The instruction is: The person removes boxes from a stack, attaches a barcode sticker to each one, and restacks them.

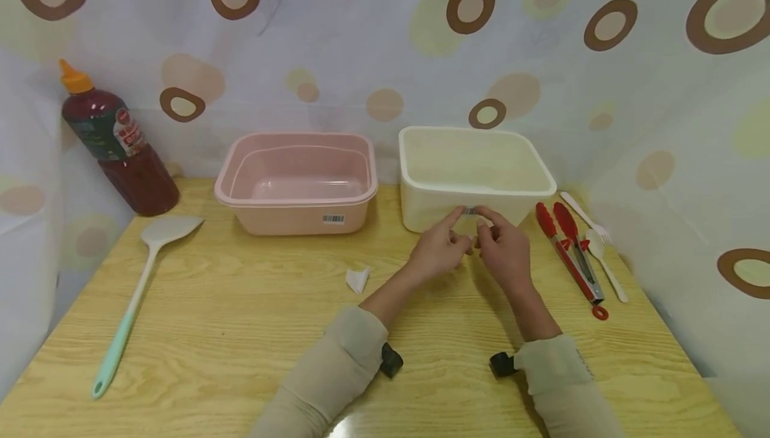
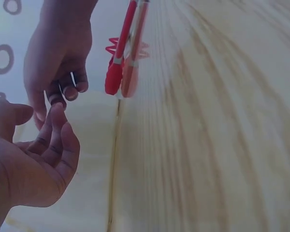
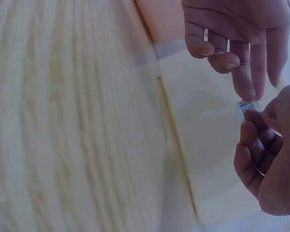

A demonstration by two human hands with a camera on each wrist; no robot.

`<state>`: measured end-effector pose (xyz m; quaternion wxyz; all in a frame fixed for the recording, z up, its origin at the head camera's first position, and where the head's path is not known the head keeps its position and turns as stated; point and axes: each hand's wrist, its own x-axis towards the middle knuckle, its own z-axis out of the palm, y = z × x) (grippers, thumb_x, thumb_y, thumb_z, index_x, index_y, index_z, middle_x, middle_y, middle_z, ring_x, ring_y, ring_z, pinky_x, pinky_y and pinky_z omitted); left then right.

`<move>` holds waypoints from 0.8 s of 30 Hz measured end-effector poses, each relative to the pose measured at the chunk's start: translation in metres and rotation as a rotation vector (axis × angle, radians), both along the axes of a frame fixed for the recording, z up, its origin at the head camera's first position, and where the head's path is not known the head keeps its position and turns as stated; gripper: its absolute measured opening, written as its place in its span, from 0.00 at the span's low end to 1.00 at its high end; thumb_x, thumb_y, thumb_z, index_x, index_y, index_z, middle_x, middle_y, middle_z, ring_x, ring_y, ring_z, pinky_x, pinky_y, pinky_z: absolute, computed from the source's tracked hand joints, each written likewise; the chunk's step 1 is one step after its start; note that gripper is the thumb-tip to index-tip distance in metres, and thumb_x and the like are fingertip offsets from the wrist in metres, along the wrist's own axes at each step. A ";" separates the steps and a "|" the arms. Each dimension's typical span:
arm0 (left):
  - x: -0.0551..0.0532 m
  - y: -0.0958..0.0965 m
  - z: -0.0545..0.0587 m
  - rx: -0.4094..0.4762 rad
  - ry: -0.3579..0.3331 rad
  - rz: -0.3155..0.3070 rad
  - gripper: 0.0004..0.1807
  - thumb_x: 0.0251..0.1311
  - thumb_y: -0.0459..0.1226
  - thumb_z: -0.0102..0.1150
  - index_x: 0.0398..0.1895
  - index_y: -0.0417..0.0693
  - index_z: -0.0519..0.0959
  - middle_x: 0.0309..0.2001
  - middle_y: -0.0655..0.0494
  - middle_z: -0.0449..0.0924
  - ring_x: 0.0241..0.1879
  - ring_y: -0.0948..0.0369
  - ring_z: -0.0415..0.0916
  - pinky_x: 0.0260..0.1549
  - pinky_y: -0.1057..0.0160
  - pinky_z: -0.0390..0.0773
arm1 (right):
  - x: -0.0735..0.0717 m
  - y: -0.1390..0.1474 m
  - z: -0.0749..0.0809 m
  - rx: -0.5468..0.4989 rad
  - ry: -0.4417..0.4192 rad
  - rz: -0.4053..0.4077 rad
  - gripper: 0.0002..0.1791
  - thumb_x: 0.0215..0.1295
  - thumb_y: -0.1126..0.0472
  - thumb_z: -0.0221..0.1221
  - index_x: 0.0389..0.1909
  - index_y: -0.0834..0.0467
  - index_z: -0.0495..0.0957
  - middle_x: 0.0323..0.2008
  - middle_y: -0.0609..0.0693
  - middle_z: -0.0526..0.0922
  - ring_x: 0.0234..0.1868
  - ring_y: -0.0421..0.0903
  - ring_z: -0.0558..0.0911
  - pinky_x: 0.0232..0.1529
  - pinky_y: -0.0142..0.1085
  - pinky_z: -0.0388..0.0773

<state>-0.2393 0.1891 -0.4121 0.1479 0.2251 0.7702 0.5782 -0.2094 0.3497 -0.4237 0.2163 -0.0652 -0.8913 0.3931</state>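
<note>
A cream plastic tub (image 1: 421, 210) stands at the back right, a small barcode label (image 1: 469, 210) high on its front wall. My left hand (image 1: 439, 247) reaches to the label's left end with the index finger extended, the other fingers loosely bent. From the opposite side my right hand (image 1: 505, 251) brings its index fingertip to the label's right end, thumb held just below. In the right wrist view the barcode label (image 3: 246, 106) shows between both hands' fingertips. The left wrist view has my left hand (image 2: 38, 164) and right hand (image 2: 60, 58) meeting close to the tub wall.
A pink tub (image 1: 301, 217) with its own barcode label stands left of the cream one. Red-tipped tongs (image 1: 574, 257), a fork (image 1: 583, 217) and a spoon (image 1: 607, 267) lie right. A white scrap (image 1: 357, 279), a spatula (image 1: 138, 291) and a sauce bottle (image 1: 120, 144) are left.
</note>
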 end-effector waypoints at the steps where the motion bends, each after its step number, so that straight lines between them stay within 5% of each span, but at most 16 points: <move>1: 0.000 0.000 0.000 -0.003 -0.003 -0.002 0.35 0.74 0.42 0.54 0.81 0.60 0.55 0.37 0.52 0.88 0.35 0.44 0.86 0.23 0.66 0.75 | 0.000 0.000 0.000 0.002 -0.008 -0.002 0.19 0.78 0.50 0.50 0.62 0.47 0.80 0.25 0.57 0.86 0.17 0.40 0.77 0.16 0.33 0.71; 5: 0.001 0.001 -0.002 -0.024 -0.009 0.009 0.35 0.74 0.44 0.54 0.81 0.63 0.55 0.39 0.49 0.89 0.35 0.45 0.86 0.23 0.66 0.74 | 0.002 0.001 0.002 0.009 -0.003 -0.049 0.18 0.78 0.51 0.50 0.61 0.46 0.81 0.25 0.55 0.85 0.17 0.40 0.76 0.16 0.33 0.70; 12: 0.000 0.001 -0.003 -0.022 -0.009 -0.002 0.36 0.75 0.43 0.52 0.81 0.64 0.53 0.41 0.45 0.89 0.35 0.44 0.86 0.21 0.67 0.71 | 0.001 -0.002 0.003 0.020 -0.019 0.018 0.19 0.77 0.53 0.50 0.63 0.47 0.80 0.25 0.57 0.86 0.15 0.39 0.74 0.14 0.32 0.67; 18: 0.001 -0.001 -0.003 -0.019 -0.026 0.015 0.35 0.75 0.44 0.53 0.81 0.65 0.54 0.40 0.48 0.89 0.35 0.44 0.86 0.22 0.65 0.73 | 0.002 0.001 0.004 0.002 -0.012 -0.022 0.19 0.78 0.52 0.50 0.62 0.46 0.80 0.25 0.57 0.85 0.18 0.41 0.77 0.17 0.33 0.71; 24: -0.002 0.001 -0.005 -0.030 -0.070 -0.038 0.37 0.74 0.43 0.53 0.82 0.61 0.52 0.40 0.45 0.89 0.34 0.43 0.85 0.24 0.65 0.74 | 0.002 -0.003 0.001 0.004 -0.042 0.037 0.19 0.77 0.54 0.50 0.64 0.47 0.79 0.25 0.57 0.86 0.18 0.41 0.76 0.16 0.32 0.69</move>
